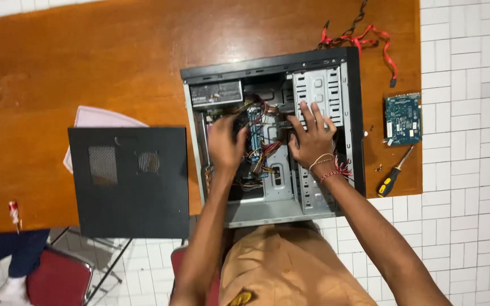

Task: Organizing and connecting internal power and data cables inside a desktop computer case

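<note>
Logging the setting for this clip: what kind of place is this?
Probably a classroom or workshop for computer repair, though that is a guess. An opened computer case lies on a wooden table with both hands inside, a loose circuit board and screwdriver sit beside it, and the floor is white tile.

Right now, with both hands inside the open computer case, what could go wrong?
The left hand is among the loose coloured wires, so it may snag or pull one out. The right hand presses on the grey metal drive cage, whose edges might cut. The yellow-handled screwdriver lies near the edge of the brown wooden table and could roll off.
</note>
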